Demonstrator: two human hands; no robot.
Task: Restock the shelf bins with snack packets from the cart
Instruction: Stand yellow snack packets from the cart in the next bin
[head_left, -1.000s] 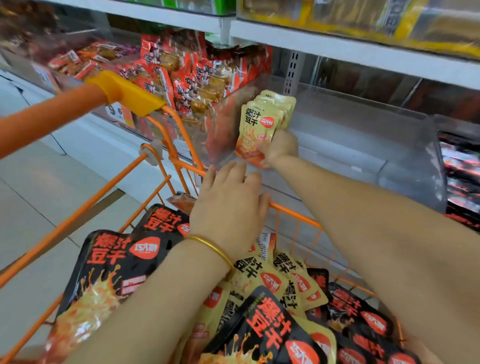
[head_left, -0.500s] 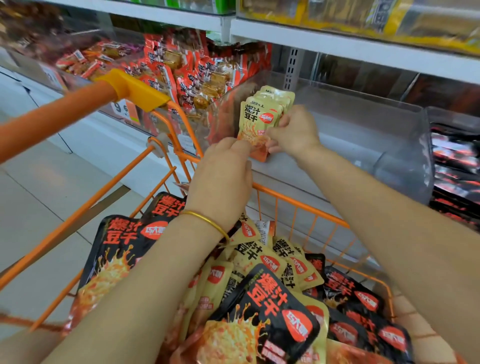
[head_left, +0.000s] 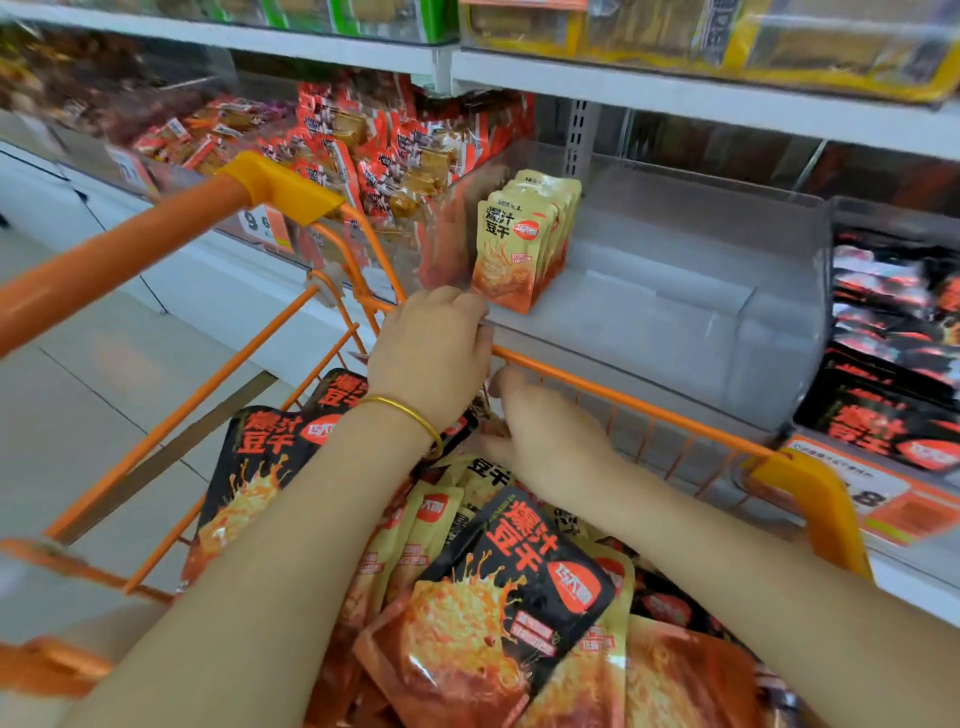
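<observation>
Left hand curled at the cart rim, right hand down among the loose packets, can't tell what either's fingers grip. Yellow packets stand in the clear bin just beyond the fingers.

A white shelf carries a row of bins. The clear bin in the middle holds only a short row of yellow snack packets, upright in its front left corner. The bin to its left is heaped with red packets; the one to its right holds black packets. Before the shelf, on the tiled floor, stands an orange cart.
</observation>
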